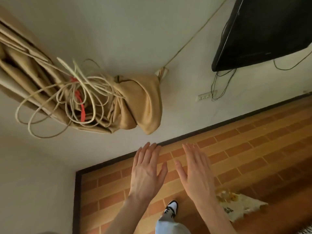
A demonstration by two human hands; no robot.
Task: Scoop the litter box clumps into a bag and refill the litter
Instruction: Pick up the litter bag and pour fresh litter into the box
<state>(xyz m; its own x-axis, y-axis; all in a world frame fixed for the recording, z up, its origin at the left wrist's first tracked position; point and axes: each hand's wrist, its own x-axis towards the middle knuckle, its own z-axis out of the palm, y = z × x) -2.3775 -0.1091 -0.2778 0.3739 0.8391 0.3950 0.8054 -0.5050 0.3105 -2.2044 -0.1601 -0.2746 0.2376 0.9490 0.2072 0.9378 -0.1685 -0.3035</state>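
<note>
At the near edge of the view: one trouser leg in pale fabric, and below it a shoe (171,208), black and white, planted on the floor (253,149).

Item, left hand (145,176): held out flat, back to the camera, fingers straight and together, thumb apart; holds nothing.

Item, right hand (195,174): the same, flat and outstretched, fingers straight, empty. The two are held side by side, near each other but not touching.

Item, bag (239,206): thin crinkled plastic, pale with yellow print, lying slack on the floor just right of the right forearm. Possibly the bag for the clumps; contents cannot be told.

Item, floor: brick-pattern surface in orange and tan, smooth sheen, edged by a dark skirting strip.

Item, wall: plain off-white, matte, carrying a white socket strip (205,97) with thin dark wires running up.

Item, curtain (131,102): tan cloth, heavy folds, knotted at its end, with a loose coil of cream cord (67,102) and a red strip tangled in it.

Item, television (263,31): glossy black flat panel, wall-hung.

Litter box, scoop, litter: none in view.

Step judged: not yet begun; the next move calls for finding the box and taking up a scoop and bag.
</note>
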